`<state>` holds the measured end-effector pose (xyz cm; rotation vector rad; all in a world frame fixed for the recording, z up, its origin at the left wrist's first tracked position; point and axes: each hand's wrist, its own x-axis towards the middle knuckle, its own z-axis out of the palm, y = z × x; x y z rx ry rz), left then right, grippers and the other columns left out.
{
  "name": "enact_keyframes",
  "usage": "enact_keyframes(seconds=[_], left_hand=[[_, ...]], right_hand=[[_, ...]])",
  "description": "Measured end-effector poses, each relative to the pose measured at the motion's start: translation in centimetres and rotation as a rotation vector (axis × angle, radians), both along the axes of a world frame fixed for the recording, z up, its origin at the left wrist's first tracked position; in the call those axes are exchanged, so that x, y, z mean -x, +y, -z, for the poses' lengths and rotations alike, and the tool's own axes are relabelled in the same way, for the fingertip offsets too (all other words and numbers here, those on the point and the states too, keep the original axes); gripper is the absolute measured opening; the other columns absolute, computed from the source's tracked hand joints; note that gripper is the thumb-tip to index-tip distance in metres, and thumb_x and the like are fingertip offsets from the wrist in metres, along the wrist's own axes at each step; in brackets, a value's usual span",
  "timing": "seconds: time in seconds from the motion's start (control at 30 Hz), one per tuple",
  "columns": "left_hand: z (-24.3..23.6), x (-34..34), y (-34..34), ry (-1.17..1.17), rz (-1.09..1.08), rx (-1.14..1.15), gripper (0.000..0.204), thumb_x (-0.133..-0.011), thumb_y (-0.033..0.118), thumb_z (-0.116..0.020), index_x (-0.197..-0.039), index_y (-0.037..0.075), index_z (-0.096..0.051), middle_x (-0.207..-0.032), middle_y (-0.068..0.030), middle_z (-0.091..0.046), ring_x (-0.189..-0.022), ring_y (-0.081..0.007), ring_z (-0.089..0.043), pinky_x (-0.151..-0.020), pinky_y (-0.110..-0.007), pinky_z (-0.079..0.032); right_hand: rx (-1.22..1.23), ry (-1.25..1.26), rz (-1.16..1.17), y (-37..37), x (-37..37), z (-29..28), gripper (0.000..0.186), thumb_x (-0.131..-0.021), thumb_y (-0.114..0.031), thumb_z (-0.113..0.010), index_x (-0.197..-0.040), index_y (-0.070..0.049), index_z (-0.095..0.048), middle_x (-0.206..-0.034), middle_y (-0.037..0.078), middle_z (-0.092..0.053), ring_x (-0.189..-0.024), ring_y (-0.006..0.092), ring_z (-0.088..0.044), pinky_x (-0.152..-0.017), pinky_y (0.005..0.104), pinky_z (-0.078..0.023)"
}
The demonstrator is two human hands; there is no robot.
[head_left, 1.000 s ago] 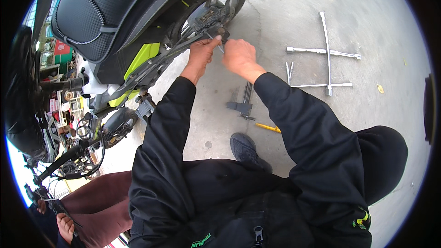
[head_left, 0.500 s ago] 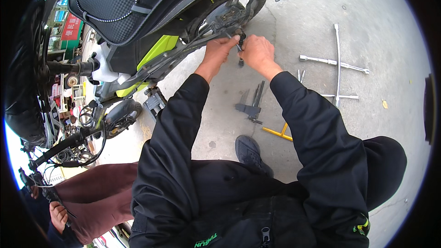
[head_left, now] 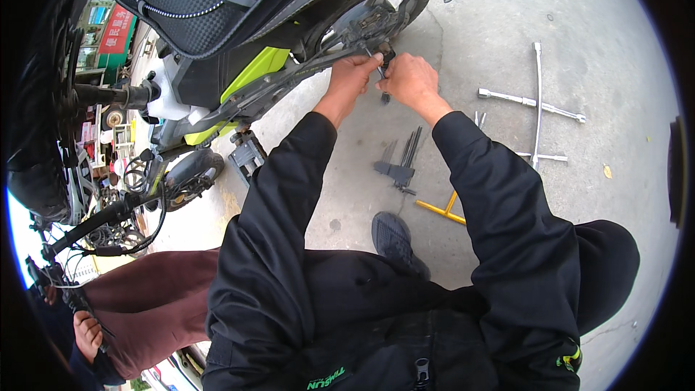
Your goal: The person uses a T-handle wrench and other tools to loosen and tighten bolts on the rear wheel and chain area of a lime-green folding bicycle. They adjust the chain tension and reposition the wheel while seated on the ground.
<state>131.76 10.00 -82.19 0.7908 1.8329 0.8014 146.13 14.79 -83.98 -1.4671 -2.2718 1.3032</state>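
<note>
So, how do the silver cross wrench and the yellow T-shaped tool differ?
The cross wrench is silver; the T-shaped tool is yellow. The cross wrench shows four arms, whereas the T-shaped tool shows a crossbar and a stem running behind the right sleeve. Both lie on the concrete ground.

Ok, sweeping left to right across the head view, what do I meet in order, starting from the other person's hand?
Other person's hand → left hand → right hand → silver cross-shaped wrench → yellowish leaf.
</note>
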Motion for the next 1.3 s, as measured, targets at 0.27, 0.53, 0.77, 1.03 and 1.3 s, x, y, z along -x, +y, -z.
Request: enact_keyframes(seconds=[0.27, 0.53, 0.77, 1.03, 1.3], left_hand=[[0.3, 0.2, 0.0, -0.399, -0.115, -0.099, 0.029, -0.094, 0.027, -0.063, -0.105, 0.000, -0.065, -0.063, 0.0068, -0.039, -0.055, -0.0046, -0.033, -0.050, -0.022, -0.030], [0.1, 0.0, 0.2, -0.082, -0.142, -0.079, 0.024, -0.089, 0.026, -0.069, -0.085, 0.003, -0.067, -0.060, 0.0046, -0.046, -0.050, -0.0059, -0.036, -0.046, -0.023, -0.029], [-0.2, -0.5, 0.0, -0.420, -0.214, -0.117, 0.021, -0.092, 0.023, -0.066, -0.094, 0.002, -0.066, -0.062, 0.0072, -0.040, -0.053, -0.0051, -0.032, -0.048, -0.022, -0.027], [0.1, 0.0, 0.0, -0.291, -0.121, -0.091, 0.024, -0.097, 0.022, -0.058, -0.105, 0.000, -0.066, -0.066, 0.0061, -0.045, -0.057, -0.0054, -0.040, -0.053, -0.021, -0.033], [0.0, 0.1, -0.3, -0.409, -0.159, -0.097, 0.026, -0.099, 0.022, -0.055, -0.111, 0.000, -0.062, -0.068, 0.0060, -0.042, -0.061, -0.0057, -0.043, -0.056, -0.023, -0.037]], right_hand=[[0.292, 0.341, -0.139, 1.3, 0.0, 1.7, 0.020, -0.087, -0.015, -0.060, -0.084, 0.002, -0.069, -0.078, 0.013, -0.072, -0.078, 0.0187, -0.067, -0.071, 0.0365, -0.050], [0.148, 0.148, -0.112, 0.6, 0.5, 2.1, 0.021, -0.087, -0.022, -0.059, -0.089, -0.005, -0.072, -0.086, 0.009, -0.073, -0.088, 0.0273, -0.069, -0.080, 0.0387, -0.052], [0.195, 0.211, -0.121, 1.0, 0.3, 1.1, 0.018, -0.085, -0.025, -0.064, -0.087, -0.009, -0.073, -0.089, 0.009, -0.073, -0.089, 0.0299, -0.068, -0.078, 0.0379, -0.053], [0.314, 0.320, -0.115, 1.0, 0.3, 1.0, 0.021, -0.078, -0.028, -0.073, -0.089, -0.010, -0.074, -0.079, 0.009, -0.072, -0.081, 0.0249, -0.068, -0.073, 0.0351, -0.052], [0.094, 0.112, -0.002, 0.8, 0.4, 0.9, 0.030, -0.076, -0.033, -0.076, -0.088, -0.005, -0.073, -0.080, 0.011, -0.071, -0.089, 0.0252, -0.070, -0.077, 0.0340, -0.053]])
